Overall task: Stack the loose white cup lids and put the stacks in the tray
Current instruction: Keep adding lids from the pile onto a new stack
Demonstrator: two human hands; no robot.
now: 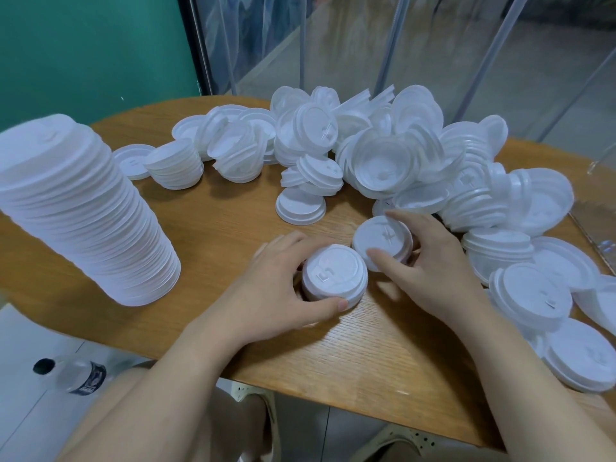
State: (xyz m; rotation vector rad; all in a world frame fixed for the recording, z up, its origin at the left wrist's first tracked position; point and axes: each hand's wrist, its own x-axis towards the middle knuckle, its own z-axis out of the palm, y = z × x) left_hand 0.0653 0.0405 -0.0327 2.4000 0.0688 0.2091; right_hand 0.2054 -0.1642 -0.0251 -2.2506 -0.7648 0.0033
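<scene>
My left hand point(270, 288) grips a short stack of white lids point(335, 273) that rests on the wooden table point(233, 235) near its front edge. Just to the right, my right hand point(430, 258) holds a tilted white lid point(383, 243), thumb on its near rim and fingers over its far side. A tall leaning stack of lids point(83, 215) stands at the left. A big heap of loose lids point(383, 151) and short stacks covers the table's far and right parts. No tray is clearly in view.
A clear plastic edge point(596, 228) shows at the table's right border. A water bottle point(71, 376) lies on the floor below the table's left front. A teal wall and clear plastic curtain strips stand behind the table.
</scene>
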